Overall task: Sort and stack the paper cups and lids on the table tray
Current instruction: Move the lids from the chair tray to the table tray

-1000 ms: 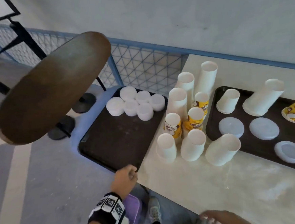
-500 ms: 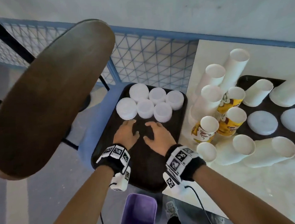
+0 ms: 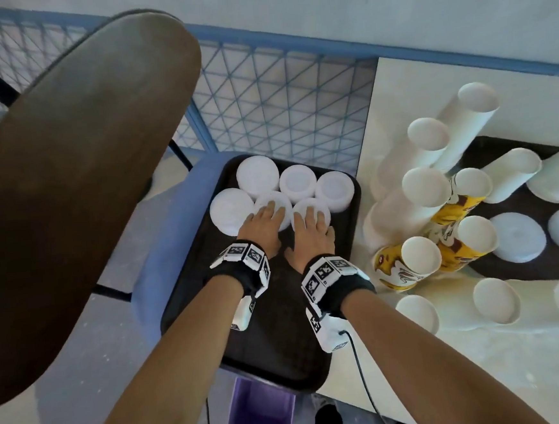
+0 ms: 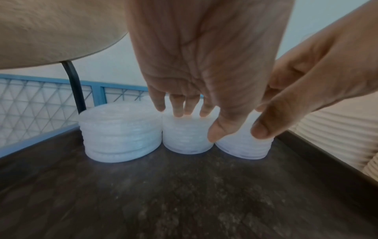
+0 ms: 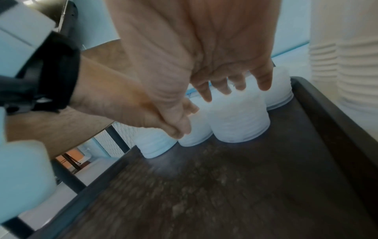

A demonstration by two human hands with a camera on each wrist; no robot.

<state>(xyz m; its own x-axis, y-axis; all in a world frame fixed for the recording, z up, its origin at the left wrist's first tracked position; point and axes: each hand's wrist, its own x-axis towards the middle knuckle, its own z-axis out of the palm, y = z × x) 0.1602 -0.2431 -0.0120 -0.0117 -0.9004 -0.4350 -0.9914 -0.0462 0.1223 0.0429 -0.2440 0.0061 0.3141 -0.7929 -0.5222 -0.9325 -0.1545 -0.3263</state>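
Several stacks of white lids (image 3: 297, 182) stand at the far end of a dark tray (image 3: 280, 329). My left hand (image 3: 262, 223) lies over the middle front stack (image 4: 186, 137), fingertips on its top and thumb (image 4: 212, 134) against its side. My right hand (image 3: 311, 229) reaches over the front right stack (image 5: 239, 118) with spread, straight fingers and the thumb beside it. Neither stack is lifted. White cup stacks (image 3: 426, 187) and yellow printed cups (image 3: 406, 265) stand on the table to the right.
A second dark tray (image 3: 517, 271) at the right holds loose lids (image 3: 517, 236) and cups lying on their sides. A brown rounded board (image 3: 67, 161) looms at the left. A blue mesh fence (image 3: 262, 96) runs behind, and a purple bin (image 3: 260, 414) sits below.
Both hands moved forward from the tray's middle onto the front lid stacks. A second ago the left hand was at the tray's near edge. The head has moved closer.
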